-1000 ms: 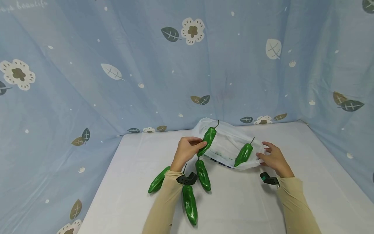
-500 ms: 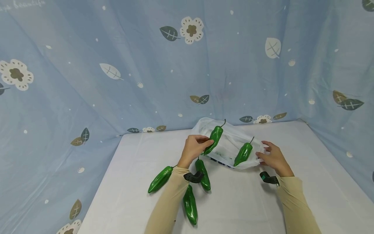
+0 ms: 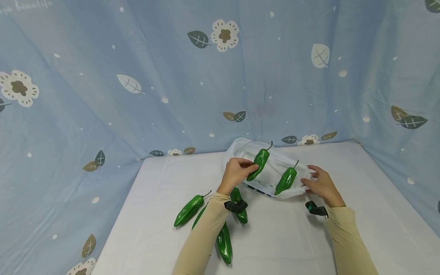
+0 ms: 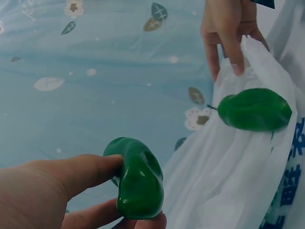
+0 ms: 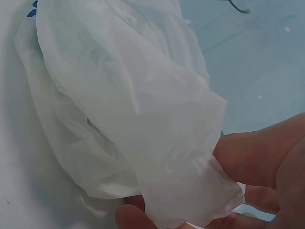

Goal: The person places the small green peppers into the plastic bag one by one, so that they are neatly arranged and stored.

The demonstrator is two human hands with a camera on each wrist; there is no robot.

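Note:
My left hand (image 3: pixel 237 175) pinches a green chili pepper (image 3: pixel 259 164) between thumb and fingers, with its stem pointing up and to the right. The pepper overlaps the white plastic bag (image 3: pixel 247 147) in the head view. Another green pepper (image 3: pixel 286 181) lies on the bag's right part, also seen as a plump green pepper (image 4: pixel 255 109) in the left wrist view. My right hand (image 3: pixel 322 187) grips the bag's right end, thumb on one side of the film and fingers on the other. In the right wrist view, crumpled white film (image 5: pixel 167 124) fills the middle.
Several more green peppers lie on the white tabletop (image 3: pixel 275 244) near my left forearm: a left one (image 3: pixel 188 211), a front one (image 3: pixel 225 244) and a farther one (image 3: pixel 237 195), partly hidden by the arm or wrist camera. A blue patterned curtain (image 3: pixel 192 88) stands behind the table.
My left hand has moved to the right with its pepper, from the bag's left edge to over its middle. My right hand stays at the bag's right end.

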